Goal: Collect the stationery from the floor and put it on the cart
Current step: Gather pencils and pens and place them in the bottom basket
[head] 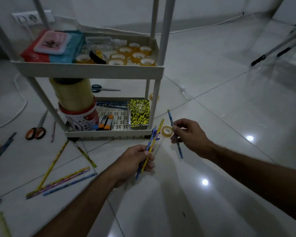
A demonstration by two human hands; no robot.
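A white plastic two-shelf cart (92, 71) is standing on the far left of the glossy tiled floor (212, 185). Near it, the left hand (135, 161) is gripping a bundle of yellow and blue pencils (151, 144), while the right hand (190, 134) is pinching one blue pencil (170, 119). A small clear tape roll (167, 131) is lying between them.

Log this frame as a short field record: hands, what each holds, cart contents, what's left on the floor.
left hand: left hand grips a pencil bundle
right hand: right hand pinches a blue pencil
cart top shelf: tape rolls, red packet
cart bottom shelf: yellow notebook, large tape roll, pencils at the back
floor: loose pencils, orange-handled scissors, blue-handled scissors, small tape roll
task state: pickup unfinished
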